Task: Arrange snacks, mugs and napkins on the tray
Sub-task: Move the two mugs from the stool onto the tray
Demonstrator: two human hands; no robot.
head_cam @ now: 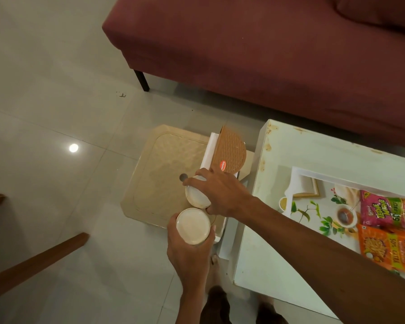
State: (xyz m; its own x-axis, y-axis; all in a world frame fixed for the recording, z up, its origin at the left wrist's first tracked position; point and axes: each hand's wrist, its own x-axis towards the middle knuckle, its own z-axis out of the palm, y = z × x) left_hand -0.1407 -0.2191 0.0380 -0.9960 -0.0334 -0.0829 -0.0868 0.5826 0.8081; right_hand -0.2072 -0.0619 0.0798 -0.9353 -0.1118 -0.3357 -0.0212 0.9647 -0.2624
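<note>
My left hand [189, 258] is wrapped around a white mug [192, 225], seen from above, held over the near edge of a beige plastic stool [164, 164]. My right hand [220, 195] grips a second white mug [197, 195] just beyond it on the stool. A brown woven napkin holder [230, 152] with white napkins [208, 150] stands upright at the stool's right side. On the white table [290, 155] lies a printed tray [313, 206] carrying a pink snack packet [388, 211] and an orange snack packet [391, 249].
A maroon sofa [267, 54] fills the top right, one black leg [142, 79] on the tiled floor. A wooden furniture piece [33, 265] lies at the lower left. My feet [220, 300] are below, between stool and table.
</note>
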